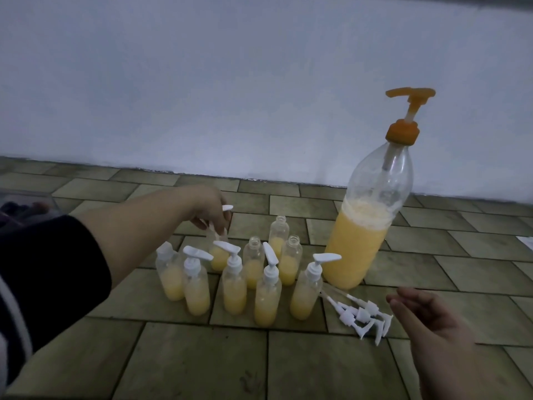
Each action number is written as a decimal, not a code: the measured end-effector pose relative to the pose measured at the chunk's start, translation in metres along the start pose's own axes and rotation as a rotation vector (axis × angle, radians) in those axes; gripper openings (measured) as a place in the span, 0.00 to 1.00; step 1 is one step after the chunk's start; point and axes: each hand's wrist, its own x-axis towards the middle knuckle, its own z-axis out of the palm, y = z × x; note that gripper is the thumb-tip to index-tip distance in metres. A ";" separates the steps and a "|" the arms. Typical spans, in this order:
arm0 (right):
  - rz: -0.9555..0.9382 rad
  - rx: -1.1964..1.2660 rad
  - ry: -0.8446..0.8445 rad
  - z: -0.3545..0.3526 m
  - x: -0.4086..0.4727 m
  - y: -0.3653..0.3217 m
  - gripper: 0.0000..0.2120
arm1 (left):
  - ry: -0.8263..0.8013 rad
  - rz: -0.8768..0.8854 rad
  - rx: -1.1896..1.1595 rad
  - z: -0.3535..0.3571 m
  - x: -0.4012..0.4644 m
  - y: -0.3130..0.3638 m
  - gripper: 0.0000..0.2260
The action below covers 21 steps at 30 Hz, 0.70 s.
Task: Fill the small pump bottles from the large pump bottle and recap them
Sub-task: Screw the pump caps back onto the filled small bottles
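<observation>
A large clear bottle [363, 235] with an orange pump stands at the right, about half full of yellow liquid. Left of it stands a cluster of small clear bottles with yellow liquid. Several carry white pumps, such as the front one [266, 295]. Three at the back, among them one [278, 236], are uncapped. My left hand [209, 207] reaches over the cluster's back left and grips the white pump cap [226, 208] on a small bottle [217, 256]. My right hand [432, 319] hovers at lower right, fingers apart and empty. Loose white pump caps [366, 313] lie on the floor beside it.
Everything stands on a tiled floor [202, 362] in front of a pale wall [230, 96]. A dark object [20, 210] lies at the far left. A white scrap [526, 241] shows at the right edge.
</observation>
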 end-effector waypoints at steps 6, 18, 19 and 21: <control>-0.029 -0.213 -0.007 -0.001 0.003 0.009 0.16 | 0.152 0.298 0.543 -0.004 -0.018 0.029 0.27; -0.495 -1.228 -0.153 0.031 -0.005 0.052 0.17 | -0.150 0.435 0.908 0.042 -0.005 0.053 0.26; -0.504 -1.245 -0.156 0.032 -0.005 0.054 0.17 | -0.162 0.435 0.906 0.043 -0.002 0.052 0.26; -0.507 -1.263 -0.146 0.034 -0.007 0.058 0.16 | -0.189 0.433 0.912 0.046 0.000 0.052 0.26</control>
